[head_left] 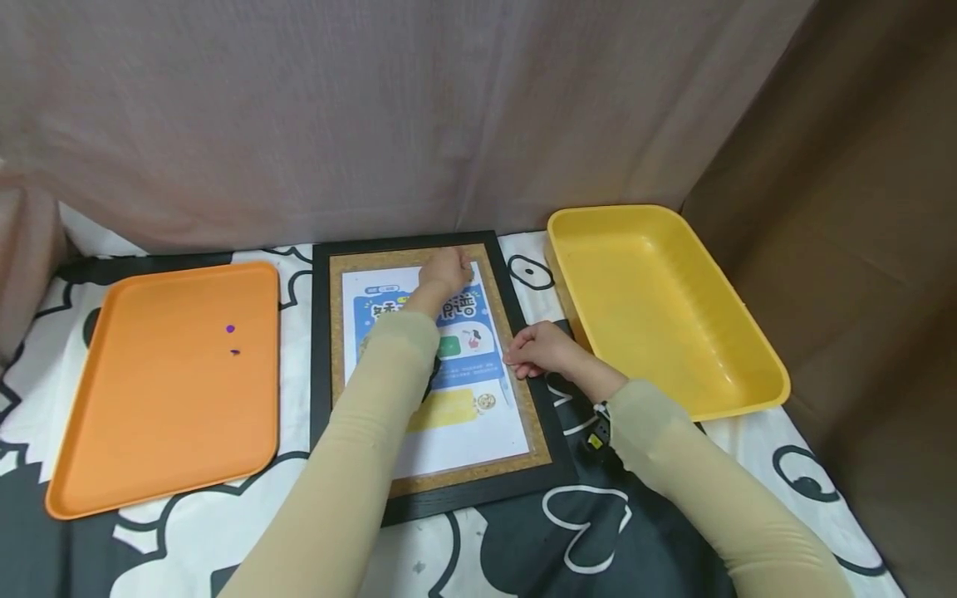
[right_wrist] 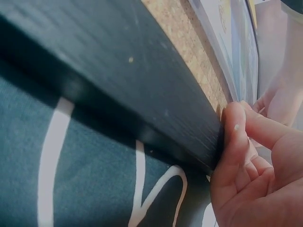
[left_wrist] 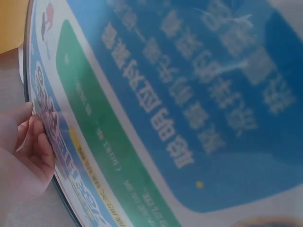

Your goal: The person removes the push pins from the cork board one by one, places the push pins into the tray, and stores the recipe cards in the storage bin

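Observation:
A printed poster (head_left: 449, 444) in blue, green and yellow, seemingly under clear plastic, lies on a cork board (head_left: 471, 476) with a black frame (head_left: 478, 498). My left hand (head_left: 446, 274) is at the poster's upper right corner, thumb and curled fingers meeting at its edge in the left wrist view; whether a small thing is also between them is hidden. At the middle of the right edge, my right hand (head_left: 544, 349) pinches the poster's border between thumb and forefinger, its other fingers resting by the frame. The right wrist view shows these fingertips (right_wrist: 235, 113) close up.
On the left lies an orange tray (head_left: 172, 399) with two tiny purple pieces (head_left: 230, 329), perhaps pushpins. A deep yellow tub (head_left: 635, 291) stands at the right, close to the right forearm. A black-and-white patterned cloth (head_left: 419, 556) covers the table. Curtains (head_left: 374, 124) hang behind.

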`<state>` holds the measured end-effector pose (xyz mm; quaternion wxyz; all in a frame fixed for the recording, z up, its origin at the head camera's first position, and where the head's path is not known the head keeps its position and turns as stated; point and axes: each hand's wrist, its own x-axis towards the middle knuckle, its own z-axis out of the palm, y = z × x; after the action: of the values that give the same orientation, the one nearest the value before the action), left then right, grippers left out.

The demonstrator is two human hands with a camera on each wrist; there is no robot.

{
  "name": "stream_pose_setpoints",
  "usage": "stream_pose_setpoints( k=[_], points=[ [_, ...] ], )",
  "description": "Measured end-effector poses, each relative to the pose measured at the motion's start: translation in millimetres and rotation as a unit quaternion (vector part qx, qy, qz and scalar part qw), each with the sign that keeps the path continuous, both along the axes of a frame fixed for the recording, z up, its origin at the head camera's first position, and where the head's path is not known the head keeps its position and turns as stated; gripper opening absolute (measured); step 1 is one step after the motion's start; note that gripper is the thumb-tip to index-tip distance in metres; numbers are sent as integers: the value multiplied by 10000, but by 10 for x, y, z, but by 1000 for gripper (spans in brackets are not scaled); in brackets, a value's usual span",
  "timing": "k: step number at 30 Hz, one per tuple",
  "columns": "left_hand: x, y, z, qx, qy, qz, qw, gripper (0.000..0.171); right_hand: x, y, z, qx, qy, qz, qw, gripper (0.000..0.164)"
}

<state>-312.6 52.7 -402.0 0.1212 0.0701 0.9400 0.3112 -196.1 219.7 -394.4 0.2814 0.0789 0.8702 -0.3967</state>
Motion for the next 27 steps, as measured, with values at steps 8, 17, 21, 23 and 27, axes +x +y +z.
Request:
stream_pose_setpoints(
  k=[8, 17, 21, 23, 27],
  points=[
    [61, -148, 87, 460, -137, 25, 9988, 16, -12, -3, -17, 11, 75, 24, 10000, 17],
    [189, -353, 210, 815, 187, 93, 9965, 18, -6, 10, -24, -62, -50, -2, 10000, 18],
    [254, -434, 284, 950, 292, 93, 9950, 19, -3, 10, -28, -48, -21, -3, 10000, 19],
    [284, -477, 315, 1061, 309, 83, 9938, 19, -4, 9, -26, -49, -11, -1, 10000, 19],
    [332, -569, 354, 1166, 422, 55, 9923, 19, -4, 3, -15, -55, 13, 5, 10000, 19]
  ],
)
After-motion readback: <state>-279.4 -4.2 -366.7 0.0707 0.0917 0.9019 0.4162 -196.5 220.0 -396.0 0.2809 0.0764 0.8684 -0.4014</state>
